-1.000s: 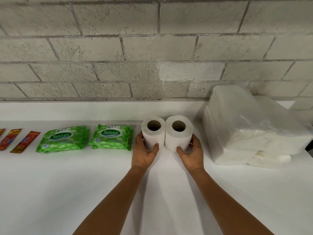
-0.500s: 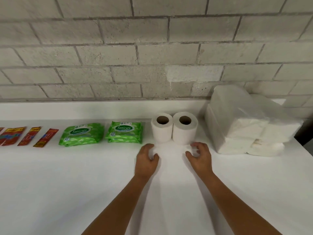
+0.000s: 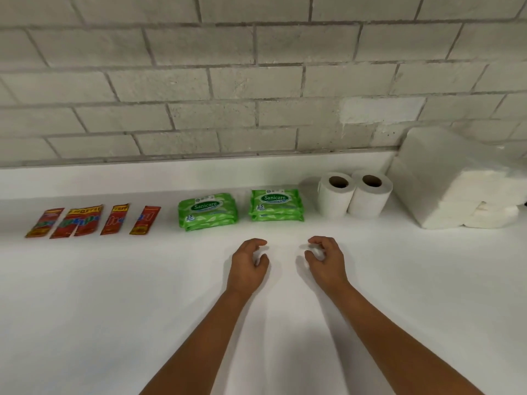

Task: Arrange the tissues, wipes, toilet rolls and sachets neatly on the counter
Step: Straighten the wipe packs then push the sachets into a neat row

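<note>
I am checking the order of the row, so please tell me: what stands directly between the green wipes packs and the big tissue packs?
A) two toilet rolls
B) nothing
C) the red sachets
A: two toilet rolls stand upright, touching, between the right wipes pack and the tissue packs.

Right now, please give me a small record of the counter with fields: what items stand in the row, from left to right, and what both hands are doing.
surface: white counter against a grey brick wall
far left: red and yellow flat sachets, in a row
next: two green plastic wipes packs, apart
next: two white toilet rolls, upright, touching
far right: white wrapped tissue packs, stacked
left hand: empty, fingers curled
right hand: empty, fingers curled
</note>
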